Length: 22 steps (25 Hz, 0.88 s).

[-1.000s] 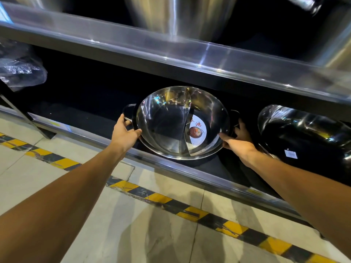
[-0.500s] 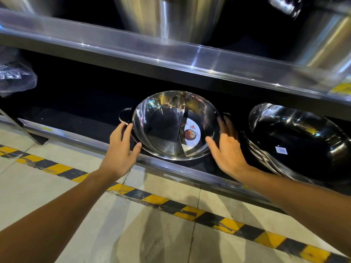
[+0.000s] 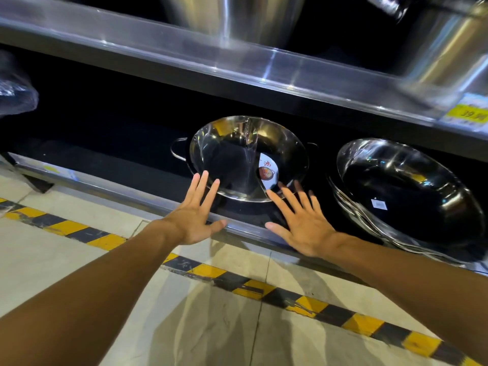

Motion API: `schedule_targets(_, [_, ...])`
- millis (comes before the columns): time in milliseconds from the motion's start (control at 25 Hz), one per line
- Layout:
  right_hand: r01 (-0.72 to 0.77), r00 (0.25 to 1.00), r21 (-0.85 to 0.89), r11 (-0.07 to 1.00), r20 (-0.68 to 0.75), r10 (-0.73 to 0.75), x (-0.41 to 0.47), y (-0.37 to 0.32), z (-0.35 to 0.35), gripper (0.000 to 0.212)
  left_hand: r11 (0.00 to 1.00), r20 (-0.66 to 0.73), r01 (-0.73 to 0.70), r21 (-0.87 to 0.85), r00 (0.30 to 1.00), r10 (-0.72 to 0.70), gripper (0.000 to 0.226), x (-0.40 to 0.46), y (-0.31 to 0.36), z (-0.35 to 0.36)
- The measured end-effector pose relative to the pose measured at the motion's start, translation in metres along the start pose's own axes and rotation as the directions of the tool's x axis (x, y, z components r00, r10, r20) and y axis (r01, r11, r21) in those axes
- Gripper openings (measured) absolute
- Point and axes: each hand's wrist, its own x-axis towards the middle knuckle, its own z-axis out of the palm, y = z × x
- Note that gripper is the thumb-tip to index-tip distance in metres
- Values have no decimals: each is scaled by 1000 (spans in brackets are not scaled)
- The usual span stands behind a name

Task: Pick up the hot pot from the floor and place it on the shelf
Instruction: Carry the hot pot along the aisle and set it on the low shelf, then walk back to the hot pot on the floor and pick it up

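The hot pot (image 3: pixel 232 157) is a shiny steel pan with a curved divider, two loop handles and a round sticker inside. It rests on the dark bottom shelf (image 3: pixel 111 180), tilted toward me. My left hand (image 3: pixel 194 217) hovers in front of its near left rim with fingers spread, apart from the pot. My right hand (image 3: pixel 303 223) is spread the same way in front of its near right rim, holding nothing.
A stack of shiny woks (image 3: pixel 406 191) leans on the same shelf to the right. A steel upper shelf (image 3: pixel 237 62) carries large pots and a yellow price tag (image 3: pixel 467 112). Black-and-yellow hazard tape (image 3: pixel 264 286) crosses the tiled floor. A plastic-wrapped item (image 3: pixel 13 91) sits at far left.
Both hands let go of the pot's handles and drew back toward me with fingers spread. The pot stays on the bottom shelf.
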Motion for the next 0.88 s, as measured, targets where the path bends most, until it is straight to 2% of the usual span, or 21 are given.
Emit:
schedule_targets(280, [-85, 993, 45, 995, 86, 81, 13, 9, -9, 80, 998, 59, 48, -34, 997, -46, 99, 20, 15, -4])
schedule_targets(360, [-71, 997, 76, 995, 14, 70, 13, 4, -12, 80, 998, 19, 36, 52, 999, -37, 92, 18, 15, -5])
schedule_targets(400, [-19, 995, 89, 996, -94, 27, 12, 0, -13, 78, 994, -41, 18, 112, 999, -13, 88, 15, 15, -7])
schedule_targets(480, [195, 942, 97, 976, -297, -159, 8, -14, -16, 71, 983, -197, -6, 184, 980, 43, 83, -4, 15, -7])
schedule_targets(560, [373, 880, 166, 913, -373, -292, -7, -40, -16, 63, 979, -233, 16, 205, 972, 33, 79, -45, 18, 0])
schedule_targets(680, [358, 921, 311, 880, -273, -279, -57, -88, -30, 58, 959, -55, 159, 233, 987, -150, 75, -139, 27, 7])
schedule_targets(760, [350, 936, 339, 873, -78, -344, -95, -113, -60, 60, 921, 77, 295, 255, 943, -324, 79, -211, 40, -8])
schedule_targets(880, [385, 864, 327, 863, 200, -462, -127, -144, -138, 64, 871, 176, 423, 250, 865, -470, 79, -307, 64, -69])
